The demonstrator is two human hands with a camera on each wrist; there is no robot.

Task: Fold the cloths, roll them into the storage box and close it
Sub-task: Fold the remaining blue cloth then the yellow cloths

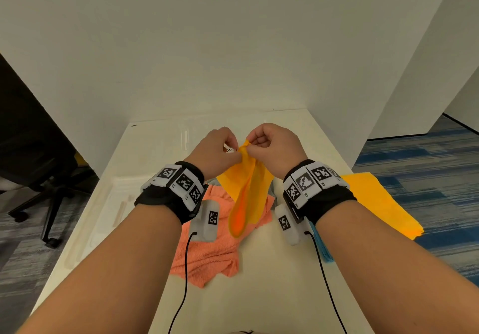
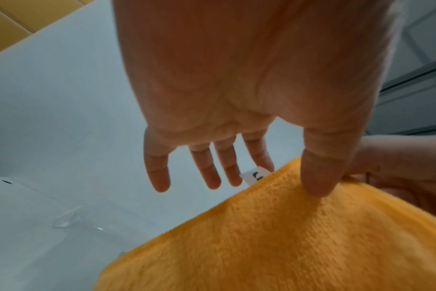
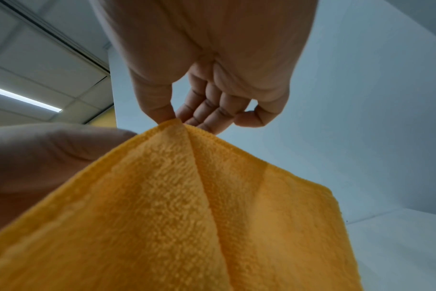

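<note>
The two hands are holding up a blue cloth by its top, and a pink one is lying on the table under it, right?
Not quite. The cloth held up is orange, not blue. The head view shows the left hand and right hand pinching its top, and both wrist views show orange fabric too. The pink cloth does lie on the table under it.

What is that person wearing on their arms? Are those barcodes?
Both forearms are bare, with no sleeves or gloves. Each wrist has a black band carrying white blocks printed with black-and-white square codes, labelled L on the left and R on the right. Under each wrist hangs a white pod bearing its own code, from which a thin black cable runs back along the arm.
</note>
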